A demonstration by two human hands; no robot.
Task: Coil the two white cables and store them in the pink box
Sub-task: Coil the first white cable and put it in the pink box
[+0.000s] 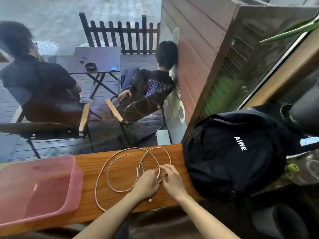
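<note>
Two white cables (110,171) lie in loose overlapping loops on the wooden counter (89,166). My left hand (146,183) and my right hand (170,180) meet at the right side of the loops, both pinching cable strands and plug ends between the fingertips. One small white plug (150,200) lies loose by my left wrist. The pink box (43,187), translucent and open, stands at the counter's left end, with nothing visible inside.
A black backpack (233,157) sits on the counter right beside my right hand. Beyond the glass, two people sit on folding chairs on a deck with a small table. A dark round object (276,221) is at lower right.
</note>
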